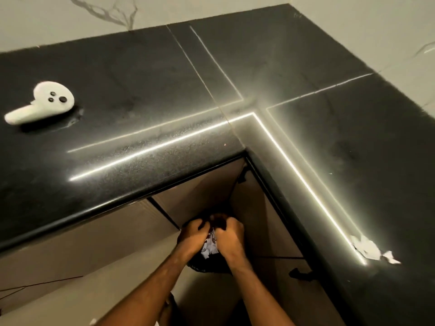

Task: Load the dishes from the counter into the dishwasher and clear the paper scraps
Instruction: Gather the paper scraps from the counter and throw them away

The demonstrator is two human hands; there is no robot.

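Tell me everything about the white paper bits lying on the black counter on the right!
The paper scraps are white and torn, with ragged edges: one bigger, slightly rumpled piece and a small pointy bit just to its right. They lie loose on the shiny black counter, near its front edge, right where a bright strip of reflected light ends. Only the counter touches them.
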